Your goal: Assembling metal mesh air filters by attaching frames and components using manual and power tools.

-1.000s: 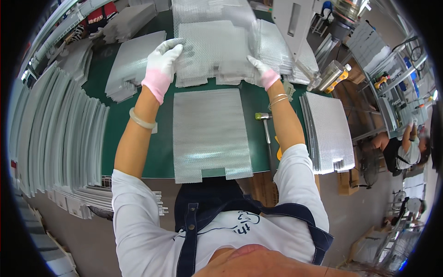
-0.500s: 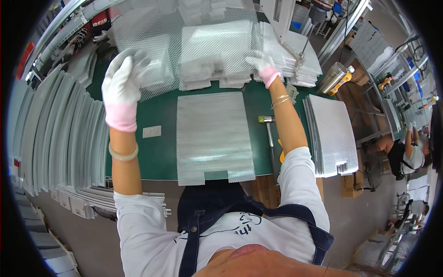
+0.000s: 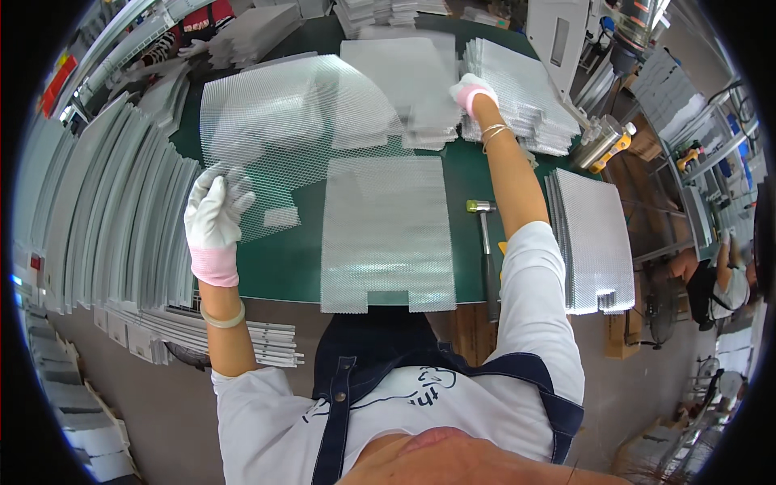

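Observation:
My left hand (image 3: pixel 215 212), in a white glove with a pink cuff, is closed at the left edge of a large see-through metal mesh sheet (image 3: pixel 267 109). The sheet bows upward over the back left of the green table, its right part curling and blurred. At the back, my gloved right hand (image 3: pixel 473 92) touches or hovers by the left edge of a stack of mesh sheets (image 3: pixel 521 97); its fingers are too small and smeared to read. A notched mesh sheet (image 3: pixel 388 226) lies flat before me. A small pale card (image 3: pixel 280 217) shows by the lifted sheet's lower edge.
A mallet (image 3: pixel 485 250) with a green-yellow head lies right of the flat sheet. Further right sit notched mesh sheets (image 3: pixel 594 234) and a metal canister (image 3: pixel 600 139). Many pale panels (image 3: pixel 121 210) stand at left. More sheets (image 3: pixel 396 73) are piled at the back middle.
The mesh sheet has come down and left from above the back of the table. My left hand moved toward me; my right hand is away from the sheet's right edge, by the back-right stack.

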### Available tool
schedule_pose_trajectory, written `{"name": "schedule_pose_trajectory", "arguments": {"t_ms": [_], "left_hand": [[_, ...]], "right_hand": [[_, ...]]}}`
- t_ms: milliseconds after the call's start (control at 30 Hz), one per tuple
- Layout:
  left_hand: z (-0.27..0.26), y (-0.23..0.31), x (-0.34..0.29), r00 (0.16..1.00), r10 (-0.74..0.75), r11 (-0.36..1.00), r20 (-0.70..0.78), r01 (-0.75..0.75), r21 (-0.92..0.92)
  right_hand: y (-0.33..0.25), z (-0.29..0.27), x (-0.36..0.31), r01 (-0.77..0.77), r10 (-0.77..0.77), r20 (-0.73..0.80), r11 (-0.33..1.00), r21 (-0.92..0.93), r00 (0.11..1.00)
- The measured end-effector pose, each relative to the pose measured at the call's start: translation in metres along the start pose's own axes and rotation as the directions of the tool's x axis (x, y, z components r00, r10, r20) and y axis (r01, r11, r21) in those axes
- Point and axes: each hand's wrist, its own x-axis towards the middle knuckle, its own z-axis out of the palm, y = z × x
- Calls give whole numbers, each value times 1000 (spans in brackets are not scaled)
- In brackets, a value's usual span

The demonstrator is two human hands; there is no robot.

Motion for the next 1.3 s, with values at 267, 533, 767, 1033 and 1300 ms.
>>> {"name": "schedule_pose_trajectory", "arguments": {"t_ms": [267, 533, 767, 1033, 1300], "left_hand": [[-25, 2, -27, 998, -18, 1000, -63, 17, -8], [-40, -8, -46, 992, -123, 990, 38, 125, -62], [-18, -69, -91, 961, -274, 961, 26, 272, 55], [0, -109, -132, 958, -282, 741, -50, 250, 623], [-3, -122, -116, 982, -185, 441, -49, 128, 888]], "right_hand": [[22, 14, -21, 90, -66, -192, 989, 119, 979], [20, -1, -140, 173, -134, -123, 478, 861, 983], [6, 43, -317, 45, -219, 10, 245, 968, 976], [35, 115, -363, -35, 147, -27, 403, 915, 989], [41, 124, -328, -4, 79, -69, 685, 728, 994]]}}
